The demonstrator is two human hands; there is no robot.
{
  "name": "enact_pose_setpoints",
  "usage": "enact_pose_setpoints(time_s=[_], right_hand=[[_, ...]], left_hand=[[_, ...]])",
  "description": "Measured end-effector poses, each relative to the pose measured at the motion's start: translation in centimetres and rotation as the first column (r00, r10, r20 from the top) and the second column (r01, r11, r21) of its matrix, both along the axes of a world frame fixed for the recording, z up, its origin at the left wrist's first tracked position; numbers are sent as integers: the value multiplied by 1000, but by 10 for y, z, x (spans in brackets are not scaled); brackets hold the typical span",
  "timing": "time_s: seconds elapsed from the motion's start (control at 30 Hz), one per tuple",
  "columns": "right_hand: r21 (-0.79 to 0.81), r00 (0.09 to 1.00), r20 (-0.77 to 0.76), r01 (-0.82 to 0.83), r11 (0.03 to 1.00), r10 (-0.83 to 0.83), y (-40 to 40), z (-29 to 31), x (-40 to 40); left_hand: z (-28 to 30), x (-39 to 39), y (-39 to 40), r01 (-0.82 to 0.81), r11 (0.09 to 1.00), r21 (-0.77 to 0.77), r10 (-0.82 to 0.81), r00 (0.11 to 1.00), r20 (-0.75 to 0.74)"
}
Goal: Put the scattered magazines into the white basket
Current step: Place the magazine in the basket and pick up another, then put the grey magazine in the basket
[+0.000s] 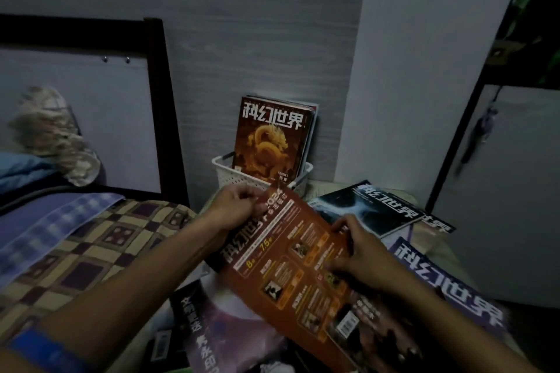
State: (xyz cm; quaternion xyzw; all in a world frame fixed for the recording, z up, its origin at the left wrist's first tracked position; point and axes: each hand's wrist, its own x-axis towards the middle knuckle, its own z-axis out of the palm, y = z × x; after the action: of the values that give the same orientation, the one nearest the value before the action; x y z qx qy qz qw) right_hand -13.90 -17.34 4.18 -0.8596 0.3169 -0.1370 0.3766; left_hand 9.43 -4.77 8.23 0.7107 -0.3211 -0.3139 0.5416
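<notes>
A white basket (225, 174) stands against the grey wall with several magazines upright in it; the front one shows a golden dragon (271, 133). Just in front of it I hold an orange-brown magazine (298, 266), back cover up. My left hand (235, 206) grips its far top corner near the basket. My right hand (354, 248) holds its right edge. More magazines lie scattered around: a dark blue one (366, 209) at the right, a purple one (448, 288) under my right arm, and a purple-black one (212, 324) below.
A bed with a checked blanket (100, 239) and a dark frame (157, 94) fills the left side. A white cabinet door (509, 191) with a dark frame stands at the right. The wall rises right behind the basket.
</notes>
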Motion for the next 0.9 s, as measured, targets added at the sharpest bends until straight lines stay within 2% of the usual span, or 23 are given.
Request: enact_pose_setpoints(time_s=[0.07,0.13,0.2,0.23,0.27,0.33,0.37,0.4,0.43,0.47,0.5,0.53,0.57,0.63,0.7,0.77,0.83,0.9], right_hand=[[128,982,170,64,990,-85,-5,17,3],[167,978,195,37,985,-70,-4,40,4],[151,967,249,15,988,-52,4,55,7],[136,948,308,44,990,-85,11,60,9],[107,919,373,97,990,-130,21,64,10],[51,831,522,194,980,-191,47,66,14],[33,781,594,215,976,-192,62,66,17],[-7,757,636,199,980,-150,78,66,19],[-85,763,643,156,984,-66,93,65,22],[-193,792,610,104,976,36,105,64,24],[-316,834,533,40,948,142,113,62,26],[-406,859,450,-47,913,244,116,60,28],[-427,861,396,-135,894,319,114,59,29],[-292,846,436,-189,938,306,104,62,25],[-101,835,547,-11,995,65,88,64,22],[109,832,531,121,987,-161,69,67,23],[338,836,507,32,940,-211,47,72,25],[363,816,556,-70,929,-156,33,77,24]], left_hand=[[30,-4,7,23,994,-103,-10,992,128],[53,-13,17,-55,978,-200,115,946,303],[63,-28,29,-204,923,-326,350,797,493],[62,-38,35,-216,898,-382,399,764,506],[56,-50,41,-194,887,-418,391,798,459],[42,-79,54,-107,865,-490,213,963,165],[36,-92,57,-68,857,-511,77,997,-4],[33,-104,57,-23,853,-522,-40,993,-110],[31,-112,55,24,844,-536,-119,982,-143],[31,-117,53,39,833,-553,-141,980,-143],[34,-116,51,-18,827,-563,-94,981,-170],[38,-112,50,-140,820,-555,10,973,-230],[39,-104,49,-271,808,-523,121,945,-303],[35,-87,54,-346,806,-481,172,914,-368],[29,-78,61,-283,819,-500,134,940,-313],[25,-70,67,-179,828,-532,79,975,-205],[26,-55,69,-89,831,-549,12,990,-142],[29,-34,67,-78,828,-555,19,994,-112]])
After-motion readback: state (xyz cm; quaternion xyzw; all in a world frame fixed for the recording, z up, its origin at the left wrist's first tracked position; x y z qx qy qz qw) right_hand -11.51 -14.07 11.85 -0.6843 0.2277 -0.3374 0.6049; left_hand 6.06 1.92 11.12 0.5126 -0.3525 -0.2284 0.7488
